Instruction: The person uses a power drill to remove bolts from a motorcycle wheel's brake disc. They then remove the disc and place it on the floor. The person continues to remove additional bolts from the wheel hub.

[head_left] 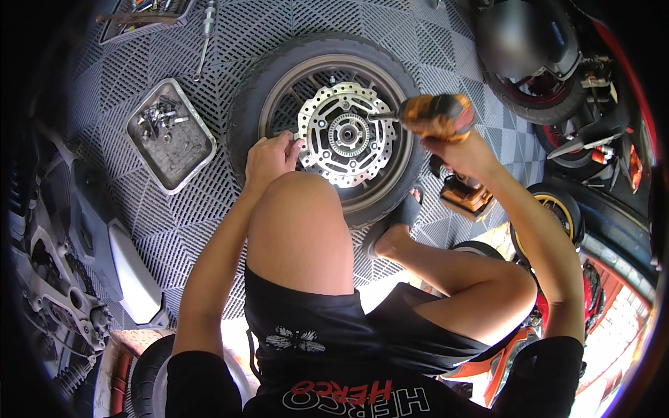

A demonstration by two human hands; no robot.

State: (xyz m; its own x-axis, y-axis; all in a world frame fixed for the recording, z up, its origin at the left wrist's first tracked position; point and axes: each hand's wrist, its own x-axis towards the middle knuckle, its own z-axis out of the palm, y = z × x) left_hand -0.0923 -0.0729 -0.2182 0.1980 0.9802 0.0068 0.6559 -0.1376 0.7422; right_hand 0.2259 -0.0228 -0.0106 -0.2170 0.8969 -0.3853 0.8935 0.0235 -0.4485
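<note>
Far left of the wheel (248, 97), and nearer the person, stands a grey-and-white panel (125, 268). Beyond the wheel, to its upper left, sits a tool tray (106, 33) with assorted tools inside. Just left of the wheel is a metal tray (202, 161) with bolts (162, 117) heaped toward its far end; a long-handled wrench (207, 35) lies on the floor mat (188, 240) to the wheel's upper left. At the wheel's left side, the left hand (272, 159) rests with curled fingers touching the edge of the brake disc (310, 155); I cannot tell whether it pinches it. The disc lies flat at the wheel's middle. At the wheel's right side, the right hand (463, 155) is wrapped around the handle of an orange drill (437, 116), its bit (385, 115) pointing left at the disc's upper right; contact is unclear. A sandal (412, 207) is by the wheel's lower right, and a motorbike (568, 54) stands farther right of the wheel.
</note>
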